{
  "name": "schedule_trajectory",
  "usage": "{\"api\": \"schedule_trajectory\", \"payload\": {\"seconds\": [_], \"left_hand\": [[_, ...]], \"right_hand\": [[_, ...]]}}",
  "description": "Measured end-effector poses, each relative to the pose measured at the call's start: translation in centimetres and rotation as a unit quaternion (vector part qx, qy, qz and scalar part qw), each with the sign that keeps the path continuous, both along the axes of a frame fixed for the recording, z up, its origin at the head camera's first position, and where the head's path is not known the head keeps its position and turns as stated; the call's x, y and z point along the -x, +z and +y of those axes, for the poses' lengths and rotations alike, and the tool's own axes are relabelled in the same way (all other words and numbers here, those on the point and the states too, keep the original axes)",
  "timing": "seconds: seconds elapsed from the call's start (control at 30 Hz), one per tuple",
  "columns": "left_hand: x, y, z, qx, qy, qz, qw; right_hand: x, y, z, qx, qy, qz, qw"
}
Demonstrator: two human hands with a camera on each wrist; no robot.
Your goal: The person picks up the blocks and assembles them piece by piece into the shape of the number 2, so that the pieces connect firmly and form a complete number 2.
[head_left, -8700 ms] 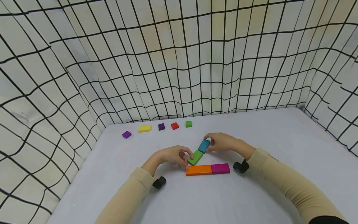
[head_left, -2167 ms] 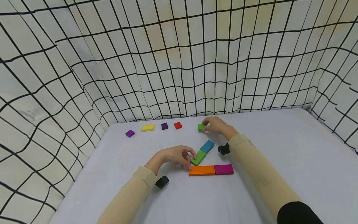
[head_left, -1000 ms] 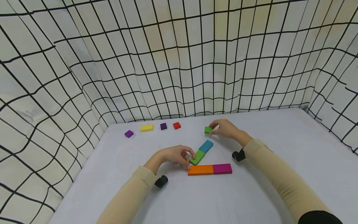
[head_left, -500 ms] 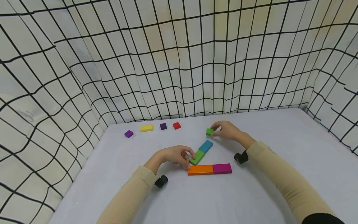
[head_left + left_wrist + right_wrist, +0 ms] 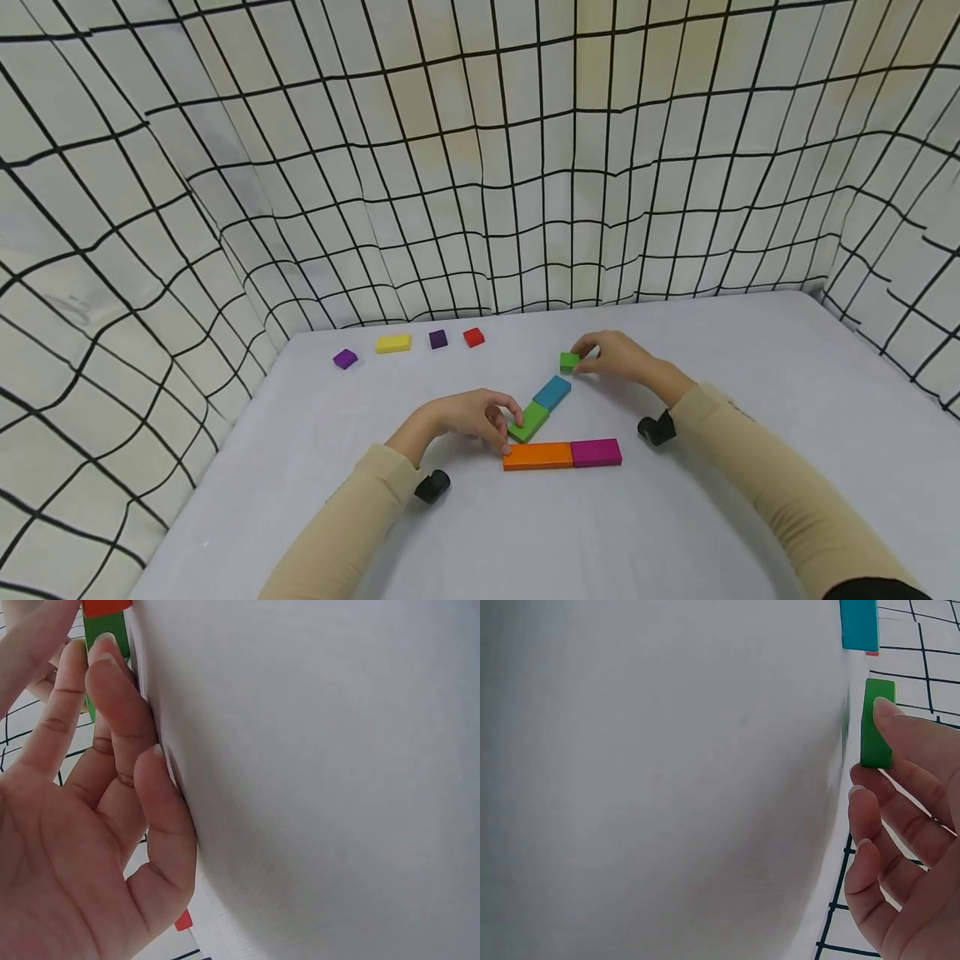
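Note:
My right hand pinches a small green block by its right side, just beyond the far end of a blue block; a narrow gap separates the two. The blue block meets a longer green block end to end, in a slanting line. My left hand rests beside this line, one finger touching the longer green block and the thumb at the left end of an orange block. A magenta block adjoins the orange one. In the right wrist view the pinched green block appears near the blue block.
Along the white table's far edge lie a purple block, a yellow block, a dark purple block and a red block. A black-gridded white wall encloses the back and sides.
My right hand let go of the blue block, took the small green block from the back row and brought it right and nearer, towards the blue block. My left hand stayed in place.

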State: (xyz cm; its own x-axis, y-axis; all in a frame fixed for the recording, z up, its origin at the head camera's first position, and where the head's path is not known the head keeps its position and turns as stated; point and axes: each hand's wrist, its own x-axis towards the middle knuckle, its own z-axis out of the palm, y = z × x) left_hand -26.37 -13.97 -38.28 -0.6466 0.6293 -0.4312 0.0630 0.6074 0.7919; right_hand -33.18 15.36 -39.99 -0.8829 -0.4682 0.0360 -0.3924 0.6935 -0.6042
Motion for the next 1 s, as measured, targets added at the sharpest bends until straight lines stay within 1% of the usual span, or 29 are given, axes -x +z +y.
{"api": "schedule_trajectory", "payload": {"seconds": [0.37, 0.57, 0.77, 1.0], "left_hand": [[-0.07, -0.03, 0.05, 0.003, 0.0, 0.004, 1.0], [0.02, -0.07, 0.0, 0.003, 0.0, 0.004, 1.0], [0.02, -0.02, 0.01, 0.002, 0.001, 0.004, 1.0], [-0.02, 0.0, 0.05, 0.0, 0.001, -0.001, 1.0]], "right_hand": [[-0.08, -0.37, 0.19, 0.001, 0.003, -0.007, 1.0], [-0.12, -0.16, 0.15, 0.001, 0.013, -0.013, 0.9998], [-0.29, 0.06, -0.02, -0.007, 0.011, -0.023, 0.9996], [-0.34, 0.17, -0.23, -0.013, 0.019, -0.016, 0.9996]]}}
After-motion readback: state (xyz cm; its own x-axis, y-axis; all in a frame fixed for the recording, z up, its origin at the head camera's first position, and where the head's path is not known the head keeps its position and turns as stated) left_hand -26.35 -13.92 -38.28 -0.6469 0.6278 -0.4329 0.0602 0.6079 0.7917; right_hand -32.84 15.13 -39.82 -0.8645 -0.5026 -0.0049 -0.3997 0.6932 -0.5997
